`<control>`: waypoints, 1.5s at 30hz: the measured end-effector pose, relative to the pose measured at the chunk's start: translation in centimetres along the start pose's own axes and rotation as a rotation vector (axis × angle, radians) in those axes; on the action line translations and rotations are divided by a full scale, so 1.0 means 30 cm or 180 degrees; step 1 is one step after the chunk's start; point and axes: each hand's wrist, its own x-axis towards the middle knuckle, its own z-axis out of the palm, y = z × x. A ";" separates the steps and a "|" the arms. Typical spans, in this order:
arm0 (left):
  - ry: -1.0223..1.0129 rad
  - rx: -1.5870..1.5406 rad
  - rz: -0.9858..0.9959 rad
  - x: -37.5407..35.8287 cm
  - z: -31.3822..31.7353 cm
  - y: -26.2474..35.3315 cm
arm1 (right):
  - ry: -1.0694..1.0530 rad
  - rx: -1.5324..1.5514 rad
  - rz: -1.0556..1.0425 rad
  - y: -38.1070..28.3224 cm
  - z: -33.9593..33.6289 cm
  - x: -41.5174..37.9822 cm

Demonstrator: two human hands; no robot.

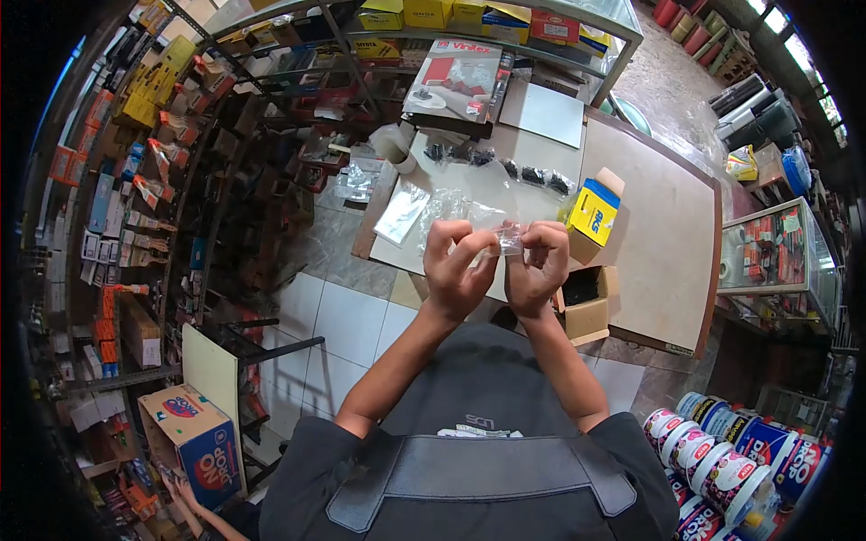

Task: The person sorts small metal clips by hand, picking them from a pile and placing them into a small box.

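Note:
Both hands are raised over the near side of the table, close together. My left hand (460, 270) has its fingers curled and pinches one side of a small clear plastic bag (510, 238). The other side of the bag is pinched in my right hand (538, 269). Behind my left hand lie more clear plastic bags (448, 213). A row of small bags with black pieces (534, 176) stretches across the table behind the hands. To the right stands a yellow and blue box (594, 215), and below it an open cardboard box (586, 311) holds something dark.
The table (663, 234) extends right. A Vinilex box (454, 81) and a white panel (542, 114) lie at the back. Stocked shelves (135, 207) line the left, where another person's hands (183, 491) touch a No Drop box (194, 442). Paint buckets (722, 464) stand lower right.

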 end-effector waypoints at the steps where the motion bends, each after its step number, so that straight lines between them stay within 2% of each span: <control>1: -0.0001 0.0005 -0.0001 -0.003 -0.001 -0.003 | -0.0001 0.0004 0.0003 0.006 -0.004 -0.003; 4: 0.0116 -0.0153 -0.0131 -0.009 -0.001 -0.005 | -0.0052 -0.0283 -0.0086 0.016 -0.019 -0.009; 6: 0.0147 -0.0281 -0.0319 -0.015 -0.006 0.009 | -0.0330 -0.0766 -0.0191 0.002 -0.029 -0.013; 9: 0.0258 -0.0425 -0.0426 -0.031 -0.007 0.021 | -0.0566 -0.1016 -0.0502 -0.021 -0.034 -0.001; 12: 0.0163 -0.0387 -0.0547 -0.027 -0.013 0.036 | -0.0543 -0.1056 -0.0426 -0.027 -0.030 -0.001; 19: -0.0115 -0.0178 -0.0203 -0.030 -0.026 0.019 | -0.0538 -0.1255 -0.0534 -0.085 -0.038 0.007; 22: -0.0255 -0.0236 -0.0394 -0.029 -0.028 0.034 | -0.0542 -0.1070 -0.0507 -0.063 -0.044 0.001; 24: -0.0608 -0.0097 -0.0811 -0.029 -0.024 0.038 | -0.0112 -0.1037 -0.0463 -0.043 -0.049 0.001; 25: -0.0660 -0.0022 -0.0786 -0.044 -0.020 0.031 | -0.0051 -0.1077 -0.0354 -0.050 -0.044 0.001; 29: -0.0510 -0.0145 -0.0946 -0.046 -0.020 0.050 | -0.0007 -0.1079 -0.0372 -0.034 -0.053 -0.023; 31: -0.0384 -0.0719 -0.1511 -0.048 -0.020 0.062 | -0.0114 -0.1211 -0.0491 -0.040 -0.057 -0.032; 32: -0.0392 -0.0721 -0.1517 -0.060 -0.017 0.057 | -0.0112 -0.1218 -0.0483 -0.046 -0.059 -0.035; 35: -0.0321 -0.0972 -0.1193 -0.090 -0.006 0.046 | -0.0577 -0.1023 -0.0357 -0.065 -0.057 -0.041; 38: -0.0147 -0.1017 -0.0862 -0.093 -0.008 0.063 | -0.0662 -0.1045 -0.0476 -0.081 -0.058 -0.052; 40: -0.0014 -0.0746 -0.0468 -0.102 -0.011 0.068 | -0.0590 -0.1033 -0.0468 -0.081 -0.060 -0.049; 43: -0.0109 -0.0353 -0.0121 -0.104 0.009 0.038 | -0.0051 -0.0925 -0.0626 -0.068 -0.081 -0.039; 45: -0.0189 0.0037 0.0215 -0.121 0.027 0.017 | 0.0037 -0.0952 -0.0603 -0.083 -0.089 -0.033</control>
